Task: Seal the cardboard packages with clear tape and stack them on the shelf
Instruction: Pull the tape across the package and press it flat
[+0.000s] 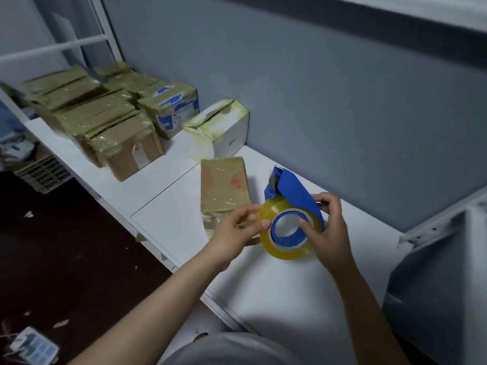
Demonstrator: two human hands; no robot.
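Note:
A blue tape dispenser (291,188) carries a yellowish roll of clear tape (287,247) and is held just above the white shelf (276,291). My right hand (328,227) grips the dispenser and roll from the right, thumb on the roll's face. My left hand (237,233) pinches the roll's left rim with its fingertips. A flat cardboard package (224,188) wrapped in tape lies on the shelf just left of the roll, partly behind my left hand.
Several taped cardboard packages (105,119) are stacked at the shelf's far left, with a blue-marked box (171,109) and a white box (221,127) beside them. A grey wall runs behind. A grey bundle (434,285) sits at the right. The dark floor lies to the left.

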